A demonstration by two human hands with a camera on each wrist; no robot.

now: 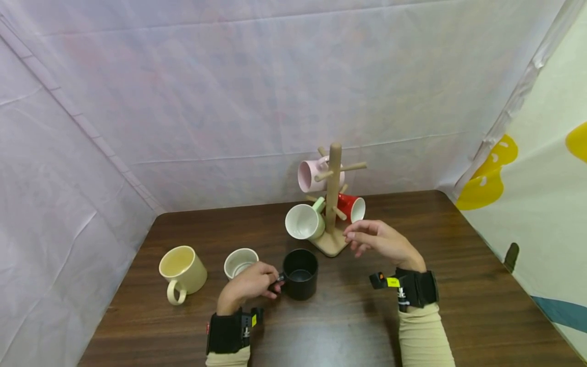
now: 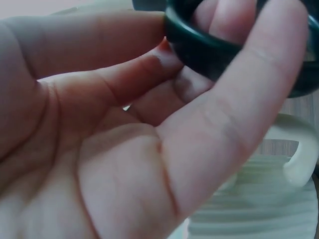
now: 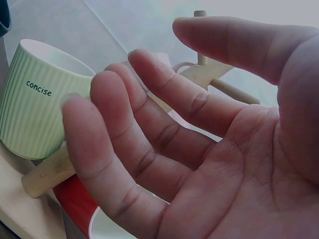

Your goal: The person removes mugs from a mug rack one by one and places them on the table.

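Head view: left hand (image 1: 251, 282) pinches the handle (image 1: 280, 278) of black mug (image 1: 300, 286), well inside left edge of surface (image 1: 339, 326); right hand (image 1: 382, 242) loosely curled, empty. One-sided grip could tip mug; left hand could bump white cup (image 1: 240, 260).

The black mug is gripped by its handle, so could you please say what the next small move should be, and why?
Probably the left hand should ease the black mug toward the wooden rack: that hand grips the handle, a pink mug hangs there, and the upper peg on the picture's right looks bare.
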